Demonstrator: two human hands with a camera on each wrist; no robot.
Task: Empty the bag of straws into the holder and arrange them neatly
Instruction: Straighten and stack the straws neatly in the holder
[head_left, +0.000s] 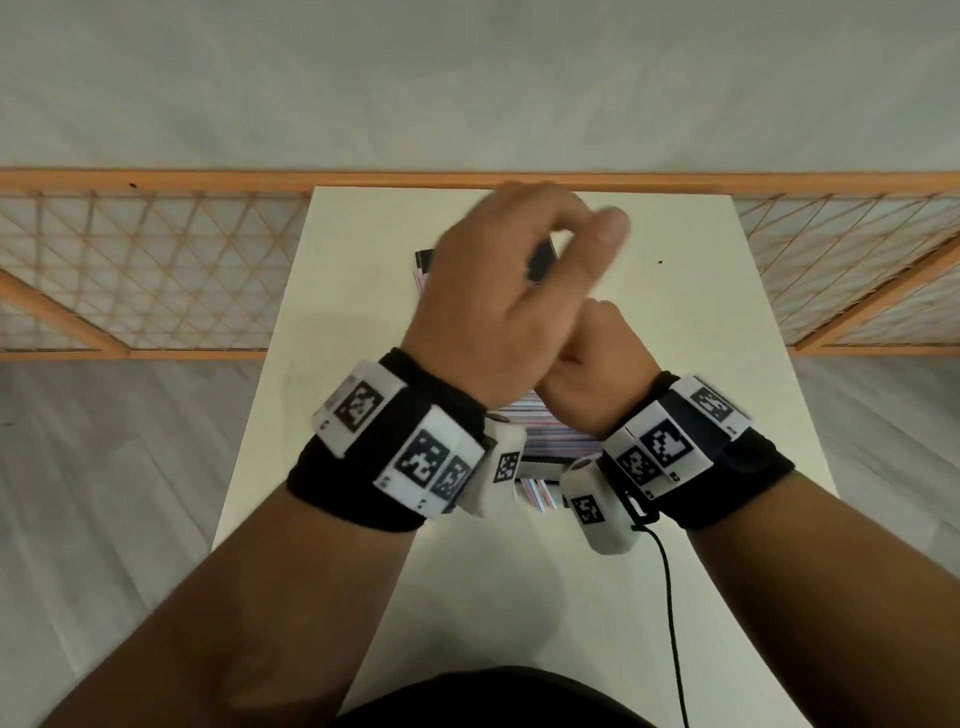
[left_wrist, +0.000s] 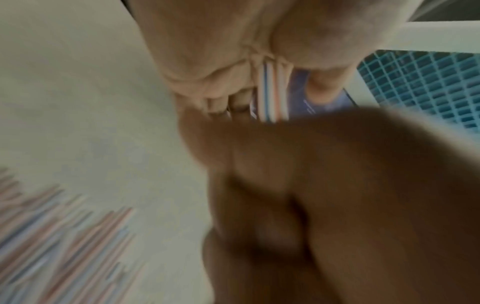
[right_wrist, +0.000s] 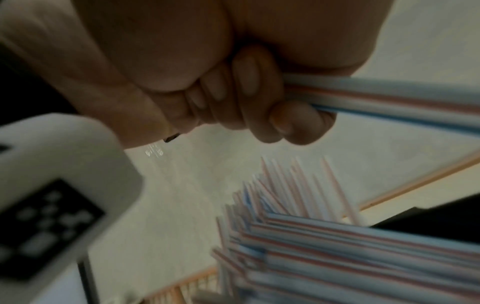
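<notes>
pale cream table (head_left: 675, 322) runs away from the viewer toward an orange-framed lattice railing (head_left: 156, 270) at 12 o'clock, with grey plank floor (head_left: 104, 493) on either side.

left hand (head_left: 498, 306): raised over the middle of the table, back of hand to the head camera, fingers curled loosely with the thumb (head_left: 608, 228) out toward 1 o'clock. it is motion-blurred. whether it holds anything cannot be told; the left wrist view shows only a blurred dark mass of hand in the foreground.

right hand (head_left: 592, 384): sits at 4 o'clock of the left hand, partly beneath it. in the right wrist view its fingers (right_wrist: 249, 90) are curled tight into the palm around a small bundle of striped straws (right_wrist: 389, 98), which leaves the fist toward 3 o'clock. the left wrist view confirms striped straw shafts emerging from the closed fist.

pile of straws (head_left: 545, 441): blue, red and white striped, lying in a heap directly under the hands and showing between the two wrists at 6 o'clock of the hands. the right wrist view shows the heap fanned out, tips pointing several ways.

dark holder (head_left: 543, 257): only a dark edge shows through the gap in the left hand, at the far end of the heap.

black cable (head_left: 670, 613) trails from the right wrist unit toward 6 o'clock.
</notes>
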